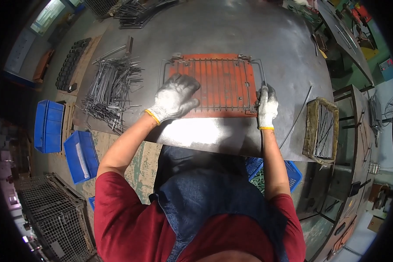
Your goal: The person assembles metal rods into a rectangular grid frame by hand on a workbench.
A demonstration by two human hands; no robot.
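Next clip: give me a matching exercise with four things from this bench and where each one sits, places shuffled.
Things:
1. left hand
2. right hand
3. pile of bent rods
4. box of straight rods

Places:
A. far right of the table
B. flat on the wire grid over the red jig plate
C. left part of the table
D. at the grid's right edge

Pairs: 1-B, 2-D, 3-C, 4-A

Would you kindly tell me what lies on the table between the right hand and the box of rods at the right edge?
In the head view, one loose thin rod lies slantwise on the table between the right hand and the box of rods.
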